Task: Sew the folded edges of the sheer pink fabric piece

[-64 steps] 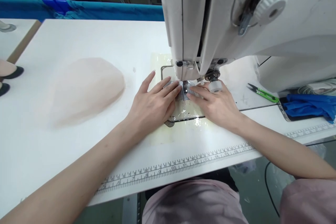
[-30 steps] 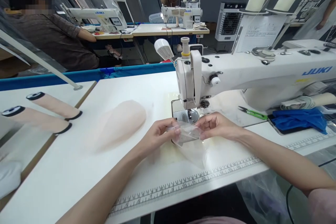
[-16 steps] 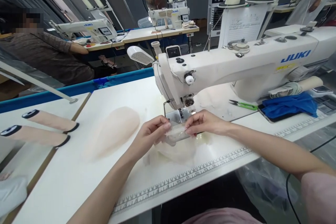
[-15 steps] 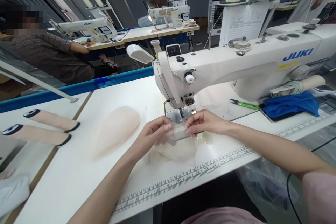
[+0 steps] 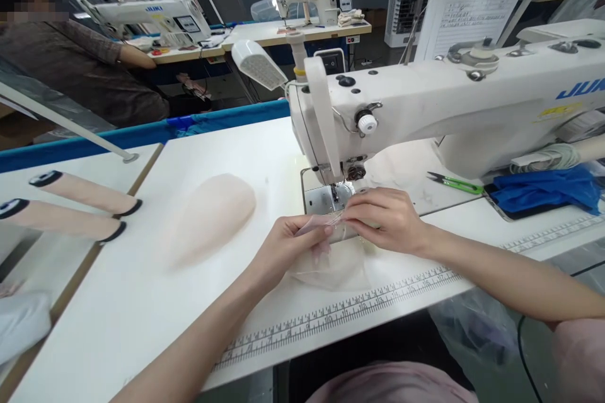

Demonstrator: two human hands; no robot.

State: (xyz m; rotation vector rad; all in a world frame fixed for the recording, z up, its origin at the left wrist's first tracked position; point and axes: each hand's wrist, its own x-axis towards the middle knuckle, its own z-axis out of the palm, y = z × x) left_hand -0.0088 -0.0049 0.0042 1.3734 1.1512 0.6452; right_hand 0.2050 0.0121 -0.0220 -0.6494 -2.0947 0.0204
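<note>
A thin, see-through piece of pale fabric [image 5: 333,267] hangs from my fingers over the front of the sewing table. My left hand [image 5: 295,240] pinches its upper edge between thumb and fingers. Close beside it, my right hand [image 5: 385,220] is closed on the same edge, fingertips together. Both hands are just in front of the needle area of a white sewing machine [image 5: 401,97], whose metal needle plate [image 5: 324,199] shows behind them. To the left, a peach sheer fabric piece [image 5: 215,217] lies flat on the white table.
Green thread snips [image 5: 456,184] and a blue cloth [image 5: 543,191] lie under the machine arm at right. Two peach thread cones [image 5: 63,220] lie at left. A printed ruler [image 5: 340,315] runs along the front edge. A co-worker [image 5: 70,69] sits at the back left.
My hands have shifted the fabric edge, and the right hand now lies with its back turned up more. The camera view has moved slightly, with the machine appearing further right.
</note>
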